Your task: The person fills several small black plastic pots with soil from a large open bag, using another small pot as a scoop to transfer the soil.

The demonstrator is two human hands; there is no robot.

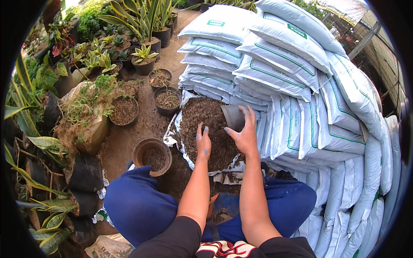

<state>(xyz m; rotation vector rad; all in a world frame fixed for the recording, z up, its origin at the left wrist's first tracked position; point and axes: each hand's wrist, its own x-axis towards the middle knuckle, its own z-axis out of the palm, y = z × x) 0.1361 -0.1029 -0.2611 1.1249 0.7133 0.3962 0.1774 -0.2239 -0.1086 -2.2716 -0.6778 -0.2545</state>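
Observation:
An open sack of dark brown soil [202, 116] lies in front of my knees, its white plastic edges folded back. My right hand [245, 135] grips a dark grey plastic pot [233, 117] that lies tilted on its side in the soil, mouth toward my other hand. My left hand [203, 142] rests on the soil beside the pot's mouth, fingers bent down into the dirt.
A brown pot [151, 155] part filled with soil stands by my left knee. Several black pots of soil [167, 100] and potted green plants [144, 58] fill the ground at left. A tall stack of white sacks [301, 81] rises at right.

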